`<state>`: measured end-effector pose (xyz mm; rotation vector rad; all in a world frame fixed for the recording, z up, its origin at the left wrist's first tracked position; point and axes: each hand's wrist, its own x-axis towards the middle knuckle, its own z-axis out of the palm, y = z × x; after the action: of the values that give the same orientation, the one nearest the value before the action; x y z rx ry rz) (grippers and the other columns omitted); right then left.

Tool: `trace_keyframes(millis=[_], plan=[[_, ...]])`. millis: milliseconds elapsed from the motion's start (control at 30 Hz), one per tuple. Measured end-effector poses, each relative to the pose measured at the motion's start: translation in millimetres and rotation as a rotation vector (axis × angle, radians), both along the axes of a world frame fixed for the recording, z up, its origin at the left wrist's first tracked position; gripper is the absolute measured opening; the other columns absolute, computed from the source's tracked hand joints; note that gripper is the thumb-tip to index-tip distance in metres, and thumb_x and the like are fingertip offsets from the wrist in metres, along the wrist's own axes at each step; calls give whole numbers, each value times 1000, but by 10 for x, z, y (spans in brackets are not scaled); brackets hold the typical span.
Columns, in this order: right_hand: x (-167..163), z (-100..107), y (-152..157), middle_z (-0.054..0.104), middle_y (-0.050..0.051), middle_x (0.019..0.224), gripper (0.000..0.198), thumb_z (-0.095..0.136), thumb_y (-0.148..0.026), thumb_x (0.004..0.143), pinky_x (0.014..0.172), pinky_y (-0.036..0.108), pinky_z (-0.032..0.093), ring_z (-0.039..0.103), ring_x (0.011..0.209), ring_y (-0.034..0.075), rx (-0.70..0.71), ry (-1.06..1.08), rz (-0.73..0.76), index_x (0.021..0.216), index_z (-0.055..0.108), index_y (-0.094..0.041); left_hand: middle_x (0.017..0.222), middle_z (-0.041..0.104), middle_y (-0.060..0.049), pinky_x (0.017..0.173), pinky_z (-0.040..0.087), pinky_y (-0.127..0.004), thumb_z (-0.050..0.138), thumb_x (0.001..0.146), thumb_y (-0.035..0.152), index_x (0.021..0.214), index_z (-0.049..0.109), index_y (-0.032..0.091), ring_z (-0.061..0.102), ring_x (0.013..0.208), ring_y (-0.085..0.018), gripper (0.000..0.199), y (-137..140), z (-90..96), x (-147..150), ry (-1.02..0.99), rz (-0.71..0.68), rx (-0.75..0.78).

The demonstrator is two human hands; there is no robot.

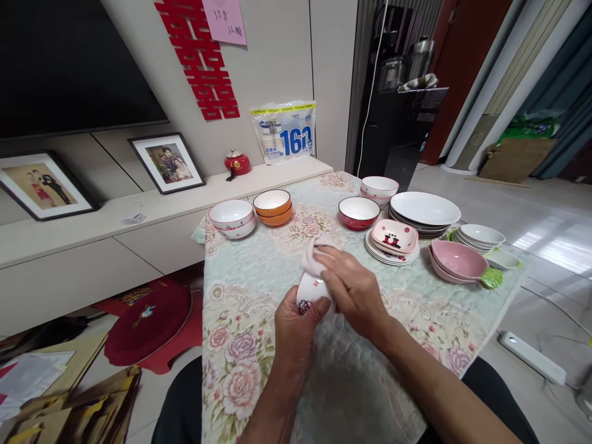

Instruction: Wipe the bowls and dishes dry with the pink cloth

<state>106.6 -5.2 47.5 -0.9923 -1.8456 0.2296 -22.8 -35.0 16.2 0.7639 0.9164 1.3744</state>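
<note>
A table (259, 271), draped in a pale green quilted floral cover (243, 364), fills the middle of the room. Along the wall beyond it runs a low white cabinet (152, 231), with a dark television (74, 68) above. On the cabinet, I see two framed photographs (169, 163), a clear bag of cups (284, 132) printed "160" and a small red lidded pot (237, 163).

At the far right of the table is a stack of large white plates (425, 208). Nearer the right edge sit nested pink bowls (457, 259), with a green leaf-shaped handle, just beside stacked square dishes (394, 236) lettered "CAT". A red bowl (359, 213), white inside, stands near them. Across the table, toward the left, two orange bowls (272, 208) are stacked beside white bowls with red rims (232, 216).

Over the middle of the table are the person's two bare hands. The left hand (298, 324) grips a small white bowl from below, its thumb laid over the outside. The right hand (356, 290), fingers curled together, presses a bunched pale pink cloth (313, 260) against the rim. The small white bowl (309, 288), smallest of all, is tilted and held clear of the table; a red mark and a dark flower show on its side.
</note>
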Motion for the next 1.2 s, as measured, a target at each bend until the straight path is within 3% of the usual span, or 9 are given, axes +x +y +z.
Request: trace_keyframes(millis=[100, 200, 367, 467, 567, 733, 933, 1067, 1200], plan=[[-65, 18, -62, 64, 10, 136, 33, 46, -22, 99, 118, 50, 35, 55, 131, 23, 138, -165, 108, 127, 64, -19, 91, 72, -2, 78, 49, -24, 85, 68, 29, 90, 72, 17, 62, 82, -14, 28, 11, 86, 14, -166, 47, 44], [-11, 10, -7, 64, 11, 136, 34, 45, -23, 100, 116, 49, 36, 54, 132, 23, 133, -156, 131, 128, 63, -19, 82, 71, -2, 80, 50, -25, 83, 70, 31, 83, 72, 17, 64, 83, -16, 22, -2, 141, 39, -223, 44, 20], [172, -77, 184, 68, 10, 128, 37, 43, -37, 102, 110, 42, 43, 59, 125, 25, -195, 326, 1, 120, 69, -19, 97, 76, -8, 82, 53, -31, 79, 77, 35, 105, 73, 17, 69, 87, -20, 33, -25, 128, 64, -263, -73, 54], [197, -159, 244, 72, 9, 121, 45, 43, -49, 101, 101, 42, 50, 64, 115, 27, -469, 614, 29, 119, 69, -18, 99, 78, -9, 86, 54, -32, 81, 76, 33, 104, 75, 16, 70, 92, -21, 33, 0, 101, 55, -310, -31, 59], [137, -230, 226, 70, 8, 124, 48, 43, -53, 100, 101, 41, 50, 62, 118, 26, -519, 692, 43, 125, 66, -19, 99, 78, -8, 90, 54, -30, 84, 73, 28, 103, 75, 17, 71, 93, -20, 34, 52, 67, 31, -409, 70, -6], [-36, -316, 95, 57, 13, 143, 49, 38, -45, 103, 115, 48, 38, 50, 134, 27, -389, 408, -21, 140, 54, -18, 117, 75, -9, 103, 50, -33, 75, 83, 26, 122, 68, 19, 68, 111, -21, 40, 135, 51, -11, -542, 130, -50], [-120, -302, -2, 44, 15, 154, 46, 37, -21, 102, 119, 50, 35, 37, 145, 24, -34, -34, -73, 147, 43, -19, 124, 73, -8, 107, 47, -32, 77, 81, 23, 127, 65, 23, 67, 115, -21, 48, 118, 63, -9, -507, 88, -6], [-48, -240, 14, 53, 17, 144, 39, 39, -16, 100, 113, 47, 43, 47, 137, 26, 17, -187, -49, 138, 50, -15, 119, 74, -7, 106, 46, -30, 80, 77, 23, 124, 66, 23, 67, 112, -20, 49, 96, 51, 4, -458, 91, 25], [-30, -186, -9, 65, 18, 117, 24, 40, -13, 98, 92, 43, 54, 61, 110, 28, -74, -370, -148, 112, 60, -13, 110, 76, -6, 101, 47, -30, 80, 78, 27, 118, 68, 21, 69, 103, -19, 42, 102, 55, 5, -359, 143, 53]])
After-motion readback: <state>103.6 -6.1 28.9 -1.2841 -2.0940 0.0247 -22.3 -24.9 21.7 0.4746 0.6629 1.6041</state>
